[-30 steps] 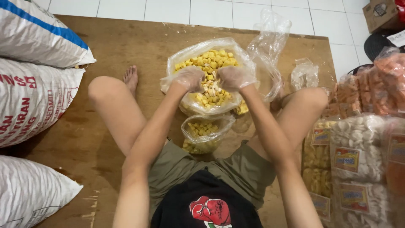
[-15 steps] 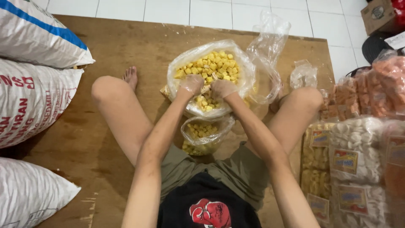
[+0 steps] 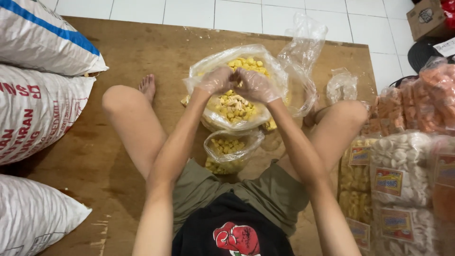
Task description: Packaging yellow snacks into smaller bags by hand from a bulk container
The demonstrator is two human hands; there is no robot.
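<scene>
Both gloved hands' fingers, curled together, hover over the snack bag (image 3: 265,71) on a wooden board (image 3: 142,52) laid on white tiles (image 3: 237,14).

Thin, glossy, crinkled clear plastic gloves cover both hands (image 3: 237,84). The large bag (image 3: 272,71) of matt yellow snack pieces (image 3: 234,106) is the same shiny film. The board (image 3: 118,47) beneath is scuffed brown wood; the sacks (image 3: 38,109) are coarse woven plastic.

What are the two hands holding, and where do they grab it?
Both gloved hands, left hand and right hand, are cupped together over the big clear bag of yellow snack pieces. Whether they hold any pieces cannot be told.
</scene>
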